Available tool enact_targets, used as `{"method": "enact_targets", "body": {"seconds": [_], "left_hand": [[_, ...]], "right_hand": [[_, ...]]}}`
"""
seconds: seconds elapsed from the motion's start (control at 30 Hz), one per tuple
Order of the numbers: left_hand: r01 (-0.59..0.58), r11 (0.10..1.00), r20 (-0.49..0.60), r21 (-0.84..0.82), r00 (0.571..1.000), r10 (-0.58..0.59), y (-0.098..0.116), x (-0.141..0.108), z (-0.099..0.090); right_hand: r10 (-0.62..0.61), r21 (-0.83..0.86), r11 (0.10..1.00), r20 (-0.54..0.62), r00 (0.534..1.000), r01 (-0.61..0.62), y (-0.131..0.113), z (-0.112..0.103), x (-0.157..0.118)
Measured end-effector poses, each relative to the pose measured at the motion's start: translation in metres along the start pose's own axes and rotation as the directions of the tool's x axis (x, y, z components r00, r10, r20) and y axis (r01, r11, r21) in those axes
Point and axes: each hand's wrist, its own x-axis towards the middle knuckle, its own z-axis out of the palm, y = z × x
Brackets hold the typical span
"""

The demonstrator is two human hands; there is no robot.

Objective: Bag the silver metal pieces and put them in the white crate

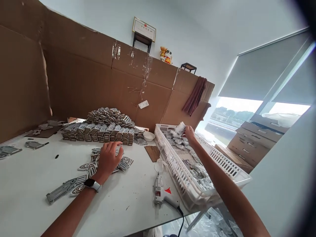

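Note:
My left hand (110,159), with a watch (92,184) on its wrist, is over a loose heap of grey, arch-shaped ornamental pieces (125,163) on the white table. Its fingers are slightly bent, with the thumb apart, and no held piece shows. At the far end of a white plastic basket (184,184), my right hand (189,134) pinches a crumpled clear plastic bag (180,127); its fingertips are partly hidden. More grey pieces (197,169), some in plastic, lie in the basket. Larger arched pieces (63,189) lie left of my left wrist.
Tall stacks of similar pieces (98,130) stand at the back before a cardboard wall (98,79). A white bowl (148,136) and a brown cardboard piece (152,153) sit beside the basket. A corded glue gun (163,194) lies near the front edge. Boxes (254,141) are stacked right.

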Motion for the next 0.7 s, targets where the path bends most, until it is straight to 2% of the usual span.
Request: {"method": "enact_targets", "body": {"seconds": [0.07,0.1,0.17,0.23,0.27,0.3,0.4,0.47,0.5,0.57,0.6,0.63,0.67,0.7], "left_hand": [[0.112,0.949,0.102,-0.295,0.991,-0.085,0.009,-0.003,0.006],[0.218,0.867,0.188,-0.447,0.971,-0.148,0.015,-0.006,0.009],[0.436,0.624,0.425,-0.648,0.888,-0.179,0.028,-0.014,0.015],[0.618,0.390,0.629,-0.683,0.769,-0.118,0.041,-0.024,0.019],[0.662,0.316,0.670,-0.680,0.736,-0.100,0.048,-0.029,0.021],[0.683,0.271,0.684,-0.678,0.722,-0.105,0.053,-0.033,0.024],[0.711,0.255,0.687,-0.656,0.702,-0.188,0.064,-0.042,0.030],[0.719,0.233,0.678,-0.654,0.695,-0.239,0.066,-0.044,0.034],[0.721,0.205,0.675,-0.662,0.693,-0.255,0.066,-0.044,0.035],[0.723,0.150,0.677,-0.674,0.686,-0.267,0.064,-0.042,0.037],[0.722,0.139,0.676,-0.677,0.686,-0.268,0.063,-0.041,0.037],[0.719,0.142,0.673,-0.681,0.690,-0.267,0.062,-0.040,0.037],[0.714,0.156,0.668,-0.683,0.696,-0.263,0.061,-0.039,0.038],[0.706,0.175,0.659,-0.686,0.705,-0.262,0.060,-0.038,0.038]], "right_hand": [[-0.054,0.046,0.998,0.049,0.997,0.051,-0.024,0.024,-0.010],[-0.085,0.061,0.995,0.087,0.993,0.080,-0.035,0.039,-0.018],[-0.165,0.089,0.984,0.176,0.970,0.151,-0.054,0.075,-0.040],[-0.256,0.109,0.966,0.268,0.929,0.234,-0.067,0.109,-0.068],[-0.296,0.118,0.955,0.308,0.904,0.273,-0.071,0.123,-0.083],[-0.328,0.126,0.945,0.349,0.878,0.303,-0.074,0.134,-0.097],[-0.366,0.143,0.930,0.443,0.818,0.338,-0.075,0.146,-0.124],[-0.291,0.156,0.957,0.541,0.789,0.246,-0.071,0.142,-0.130],[-0.240,0.174,0.970,0.611,0.755,0.167,-0.068,0.138,-0.130],[-0.190,0.222,0.975,0.758,0.624,0.028,-0.064,0.132,-0.126],[-0.206,0.248,0.969,0.809,0.551,-0.002,-0.063,0.129,-0.124],[-0.240,0.274,0.962,0.833,0.498,0.005,-0.062,0.127,-0.122],[-0.269,0.287,0.957,0.842,0.467,0.034,-0.062,0.126,-0.121],[-0.284,0.285,0.956,0.841,0.460,0.069,-0.062,0.125,-0.120]]}}
